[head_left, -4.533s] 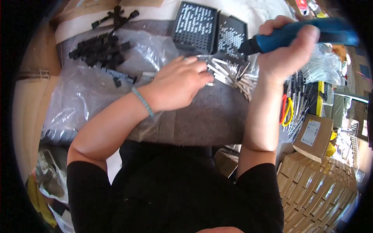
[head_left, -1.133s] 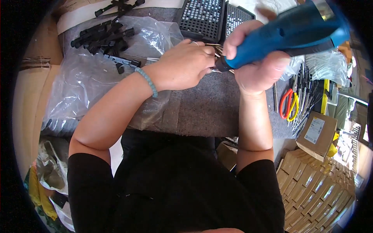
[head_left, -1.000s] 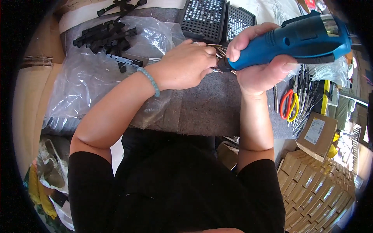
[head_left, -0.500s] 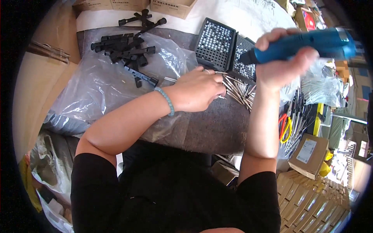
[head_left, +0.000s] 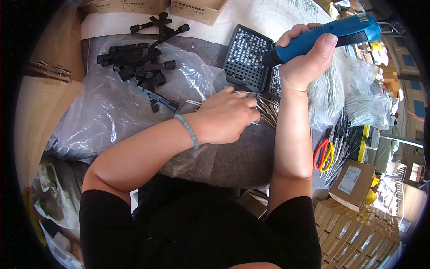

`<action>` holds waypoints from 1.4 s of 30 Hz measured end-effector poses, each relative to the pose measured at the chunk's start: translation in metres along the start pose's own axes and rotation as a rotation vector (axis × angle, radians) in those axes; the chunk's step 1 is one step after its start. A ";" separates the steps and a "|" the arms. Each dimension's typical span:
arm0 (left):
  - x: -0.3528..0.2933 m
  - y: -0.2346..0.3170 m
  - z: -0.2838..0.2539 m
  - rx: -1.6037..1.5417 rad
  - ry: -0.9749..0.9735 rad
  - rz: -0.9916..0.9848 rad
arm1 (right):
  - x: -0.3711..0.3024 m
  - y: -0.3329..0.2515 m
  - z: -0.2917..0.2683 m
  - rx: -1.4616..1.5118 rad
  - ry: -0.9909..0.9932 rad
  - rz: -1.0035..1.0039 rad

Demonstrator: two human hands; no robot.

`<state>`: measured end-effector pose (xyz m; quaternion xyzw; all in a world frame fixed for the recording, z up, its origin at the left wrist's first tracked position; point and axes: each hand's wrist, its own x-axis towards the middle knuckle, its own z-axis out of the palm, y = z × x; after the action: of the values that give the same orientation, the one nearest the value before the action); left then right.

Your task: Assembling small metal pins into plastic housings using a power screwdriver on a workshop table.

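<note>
My right hand [head_left: 307,62] is wrapped round a blue handheld power tool [head_left: 331,36], probably an electric screwdriver. Its black nose points left and down, in front of an open black case [head_left: 244,74] with rows of small silvery pieces in holes. My left hand [head_left: 228,114], with a beaded bracelet, is closed low over the dark work surface. Thin metal rods [head_left: 193,103] stick out from its left side, and a metal tip shows by the fingertips; the grip itself is hidden. Beside that hand lies a pile of similar rods [head_left: 268,112], partly covered by my right forearm.
Several black tubular parts [head_left: 143,67] lie on clear plastic film [head_left: 107,107] at left. Cardboard boxes [head_left: 197,11] stand at the back. Red-and-yellow-handled scissors [head_left: 324,154] and dark rods lie at right, near bagged wires [head_left: 367,98] and a small carton [head_left: 353,181].
The power tool has moved left and slightly up, its nose now nearer the black case. My left hand stays closed beside the rod pile. The whole view has shifted a little.
</note>
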<state>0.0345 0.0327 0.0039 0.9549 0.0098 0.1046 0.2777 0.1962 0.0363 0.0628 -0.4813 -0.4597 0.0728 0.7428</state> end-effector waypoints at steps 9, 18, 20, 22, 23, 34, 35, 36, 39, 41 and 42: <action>0.000 0.002 -0.003 0.000 -0.020 0.000 | -0.005 0.001 0.004 -0.048 -0.099 -0.066; -0.004 0.000 0.000 -0.069 0.090 0.052 | -0.004 0.003 0.006 -0.048 -0.118 -0.099; -0.006 -0.002 0.002 -0.097 0.081 0.062 | -0.002 0.005 0.005 -0.037 -0.125 -0.105; -0.008 -0.001 0.002 -0.084 0.140 0.068 | 0.000 0.006 0.003 -0.026 -0.032 -0.044; -0.008 -0.001 0.003 -0.084 0.139 0.071 | -0.001 0.004 0.002 -0.028 -0.029 -0.046; 0.000 0.001 0.003 -0.356 0.532 -0.228 | -0.017 -0.053 -0.031 0.188 -0.050 0.046; 0.001 0.000 0.004 -0.337 0.577 -0.175 | -0.020 -0.054 -0.033 0.230 -0.081 0.041; 0.001 0.000 0.005 -0.319 0.546 -0.145 | -0.022 -0.050 -0.035 0.404 -0.132 0.051; 0.001 -0.005 0.008 -0.308 0.534 -0.069 | -0.030 -0.050 -0.033 0.284 -0.083 0.038; 0.001 -0.007 0.008 -0.289 0.538 -0.054 | -0.032 -0.050 -0.031 0.279 -0.089 0.042; 0.001 -0.007 0.008 -0.271 0.543 -0.038 | -0.033 -0.050 -0.030 0.272 -0.095 0.044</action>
<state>0.0369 0.0350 -0.0063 0.8461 0.0874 0.3510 0.3916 0.1837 -0.0275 0.0785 -0.3821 -0.4696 0.1737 0.7767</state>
